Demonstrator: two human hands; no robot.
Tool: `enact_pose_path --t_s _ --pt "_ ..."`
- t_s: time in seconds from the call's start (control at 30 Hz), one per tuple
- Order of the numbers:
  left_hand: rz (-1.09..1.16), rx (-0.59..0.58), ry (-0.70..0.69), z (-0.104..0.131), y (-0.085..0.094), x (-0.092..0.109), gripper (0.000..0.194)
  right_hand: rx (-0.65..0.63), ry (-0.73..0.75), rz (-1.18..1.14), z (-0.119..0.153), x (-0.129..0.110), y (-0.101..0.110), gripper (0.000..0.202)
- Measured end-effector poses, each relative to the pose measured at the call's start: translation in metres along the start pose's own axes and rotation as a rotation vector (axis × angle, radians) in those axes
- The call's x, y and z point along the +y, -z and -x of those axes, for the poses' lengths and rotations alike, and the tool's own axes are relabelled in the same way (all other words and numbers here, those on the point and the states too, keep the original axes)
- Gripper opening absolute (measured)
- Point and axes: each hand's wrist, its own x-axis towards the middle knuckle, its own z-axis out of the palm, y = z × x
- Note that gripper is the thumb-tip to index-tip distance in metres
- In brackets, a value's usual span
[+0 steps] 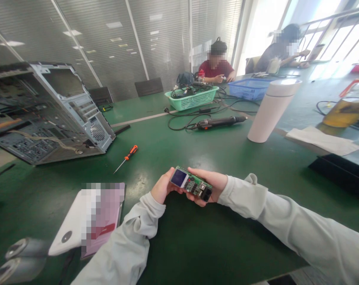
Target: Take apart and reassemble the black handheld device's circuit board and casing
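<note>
A small green circuit board (194,185) with a dark square screen at its left end and a black connector at its right end is held over the green table (155,138). My left hand (164,187) grips the screen end. Around the other end are the fingers of my right hand (211,183), its thumb along the upper edge. Both hands touch the board, which slants down to the right. Beyond them to the left lies an orange and black screwdriver (126,158).
An open computer case (78,107) stands at left. Behind are a black electric screwdriver (217,122), a green basket (194,99) of cables and a blue basket (249,89). A pink tumbler (271,113) and black tray (342,174) stand right. Two people sit across. A white phone (74,221) lies front left.
</note>
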Motion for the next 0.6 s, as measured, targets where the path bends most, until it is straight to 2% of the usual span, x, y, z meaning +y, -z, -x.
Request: enact_pose_path --t_s 0.07,0.17,0.37,0.43,0.5,0.53,0.6 --pt "-0.050 0.055 -0.032 0.000 0.000 0.000 0.052 0.001 0.011 0.026 0.003 -0.002 0.000 0.066" --pt "-0.137 0.067 -0.065 0.000 0.000 0.002 0.056 0.055 0.053 0.051 0.010 -0.004 -0.001 0.058" --pt "-0.163 0.029 -0.049 -0.001 0.000 0.005 0.056 0.404 0.196 -0.029 0.043 0.002 -0.016 0.042" --pt "-0.176 0.009 -0.058 -0.001 0.000 0.006 0.053 0.516 0.252 0.057 0.065 0.005 -0.017 0.035" --pt "-0.188 -0.005 -0.062 0.001 -0.001 0.006 0.048 0.681 0.340 0.290 0.096 0.008 -0.009 0.028" --pt "-0.195 -0.008 -0.067 0.001 -0.001 0.006 0.045 0.783 0.387 0.448 0.115 0.009 -0.001 0.031" --pt "-0.214 -0.010 -0.080 0.003 -0.002 0.006 0.040 1.106 0.493 0.755 0.160 0.012 0.026 0.045"
